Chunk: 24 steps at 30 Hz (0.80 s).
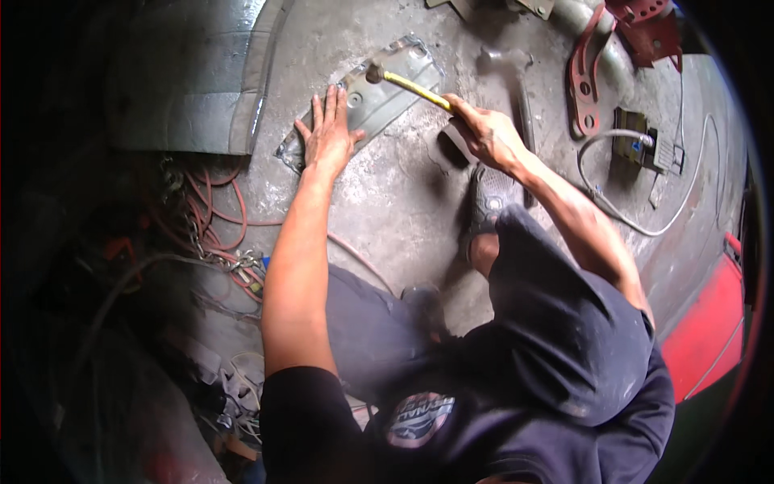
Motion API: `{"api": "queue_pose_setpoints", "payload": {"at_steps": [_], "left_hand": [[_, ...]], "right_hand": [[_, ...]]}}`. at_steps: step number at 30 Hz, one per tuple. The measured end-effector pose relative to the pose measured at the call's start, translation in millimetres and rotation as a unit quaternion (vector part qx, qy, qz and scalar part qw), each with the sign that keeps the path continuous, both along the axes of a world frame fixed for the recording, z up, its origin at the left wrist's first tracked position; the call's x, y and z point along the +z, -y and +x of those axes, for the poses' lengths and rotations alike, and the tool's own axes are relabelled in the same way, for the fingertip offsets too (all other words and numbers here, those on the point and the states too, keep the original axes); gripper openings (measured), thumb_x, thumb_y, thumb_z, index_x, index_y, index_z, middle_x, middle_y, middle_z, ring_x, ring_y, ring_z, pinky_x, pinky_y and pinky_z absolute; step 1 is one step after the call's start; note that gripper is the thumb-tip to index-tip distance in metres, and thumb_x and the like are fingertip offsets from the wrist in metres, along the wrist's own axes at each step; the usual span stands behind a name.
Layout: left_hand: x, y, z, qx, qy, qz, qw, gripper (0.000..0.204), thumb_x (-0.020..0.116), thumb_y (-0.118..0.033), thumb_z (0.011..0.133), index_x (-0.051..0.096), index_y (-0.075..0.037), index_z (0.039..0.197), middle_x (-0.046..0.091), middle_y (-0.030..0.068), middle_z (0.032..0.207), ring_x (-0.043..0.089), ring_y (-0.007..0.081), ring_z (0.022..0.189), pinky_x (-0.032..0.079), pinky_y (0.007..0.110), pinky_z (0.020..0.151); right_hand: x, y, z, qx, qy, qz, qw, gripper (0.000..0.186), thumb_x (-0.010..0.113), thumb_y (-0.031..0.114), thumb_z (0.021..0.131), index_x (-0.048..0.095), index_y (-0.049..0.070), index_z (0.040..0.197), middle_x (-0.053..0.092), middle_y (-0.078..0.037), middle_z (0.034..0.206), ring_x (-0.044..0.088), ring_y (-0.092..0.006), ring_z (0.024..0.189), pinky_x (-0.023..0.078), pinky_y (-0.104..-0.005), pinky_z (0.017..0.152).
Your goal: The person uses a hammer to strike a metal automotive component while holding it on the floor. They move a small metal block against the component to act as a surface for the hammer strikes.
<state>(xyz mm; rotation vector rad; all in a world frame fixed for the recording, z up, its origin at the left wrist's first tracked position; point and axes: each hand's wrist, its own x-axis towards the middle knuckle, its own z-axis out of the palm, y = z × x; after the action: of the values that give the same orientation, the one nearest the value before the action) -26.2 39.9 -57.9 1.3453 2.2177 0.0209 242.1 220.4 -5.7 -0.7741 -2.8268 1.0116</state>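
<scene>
A grey sheet-metal panel (393,95) with raised ridges and a round dimple lies slantwise on the concrete floor. My left hand (329,139) is open, its fingers spread over the panel's near left part. My right hand (490,139) is closed round the handle end of a hammer (418,89) with a yellow handle and a dark head. The hammer head is over the panel's upper middle; whether it touches the metal I cannot tell. The panel's left end is partly covered by my left hand.
A silvery padded mat (189,77) lies at the far left. Below it are a tangled reddish hose (242,211) and a chain (238,260). Red slotted metal arms (584,89) and a foot pedal (663,153) with a grey hose are at the right. My shoe (493,194) stands near my right hand.
</scene>
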Motion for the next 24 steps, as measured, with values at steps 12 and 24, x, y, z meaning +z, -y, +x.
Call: {"api": "queue_pose_setpoints", "payload": {"at_steps": [12, 24], "left_hand": [[5.7, -2.0, 9.1, 0.002, 0.012, 0.001, 1.000, 0.094, 0.070, -0.033, 0.094, 0.012, -0.013, 0.165, 0.008, 0.0086, 0.173, 0.006, 0.0380, 0.158, 0.012, 0.078, 0.116], [1.7, -2.3, 14.3, 0.006, -0.006, -0.009, 1.000, 0.093, 0.072, -0.036, 0.092, 0.018, -0.012, 0.164, 0.011, 0.0059, 0.172, 0.010, 0.0360, 0.158, 0.014, 0.076, 0.117]], "right_hand": [[5.2, -4.3, 24.8, -0.005, 0.159, -0.044, 0.986, 0.047, 0.065, 0.009, 0.096, 0.053, 0.006, 0.141, 0.070, -0.022, 0.099, 0.070, -0.0412, 0.081, 0.056, -0.0460, 0.070], [-10.8, -18.8, 52.4, -0.039, 0.063, 0.007, 0.997, 0.038, 0.063, 0.018, 0.100, 0.053, 0.008, 0.136, 0.067, -0.019, 0.087, 0.069, -0.0343, 0.072, 0.056, -0.0433, 0.062]]}}
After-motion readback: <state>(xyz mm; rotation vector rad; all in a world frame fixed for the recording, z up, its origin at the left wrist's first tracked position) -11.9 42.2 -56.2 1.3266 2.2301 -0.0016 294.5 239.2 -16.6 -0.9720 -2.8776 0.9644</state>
